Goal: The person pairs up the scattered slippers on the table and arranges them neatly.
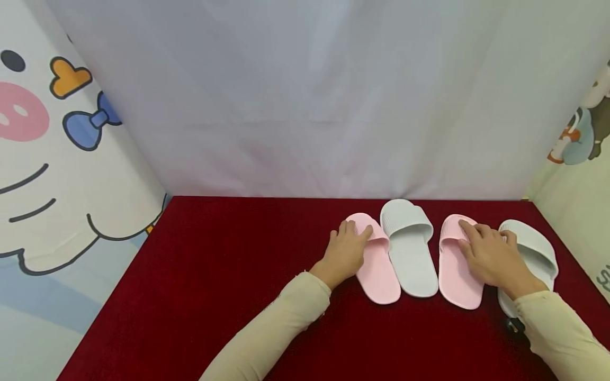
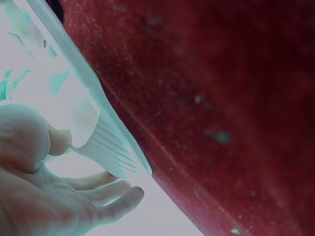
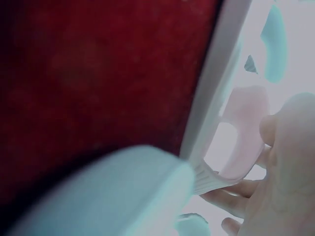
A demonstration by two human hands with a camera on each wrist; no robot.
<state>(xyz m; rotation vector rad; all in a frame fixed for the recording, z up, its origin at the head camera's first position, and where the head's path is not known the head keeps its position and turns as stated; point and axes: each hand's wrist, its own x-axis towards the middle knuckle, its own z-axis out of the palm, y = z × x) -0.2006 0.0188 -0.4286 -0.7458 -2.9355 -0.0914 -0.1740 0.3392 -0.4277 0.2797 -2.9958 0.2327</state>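
Over the strap of the left pink slipper [image 1: 378, 275] lies my left hand [image 1: 344, 251]. Its thumb and fingers hold the strap from opposite sides; in the left wrist view the thumb is at the strap's opening and the fingertips [image 2: 120, 187] by its ribbed toe side. My right hand [image 1: 495, 259] grips the other pink slipper [image 1: 459, 280] by its strap in much the same way. Both pink slippers lie flat, toes away from me. Between them lies a white slipper [image 1: 413, 264]. The right forearm partly hides a second white slipper [image 1: 534, 246].
A dark red cloth [image 1: 229, 286] covers the table. Behind its far edge hangs a pale curtain [image 1: 305, 106], with cartoon-printed sheets at both sides. A small dark object [image 1: 514, 325] sits at the right wrist.
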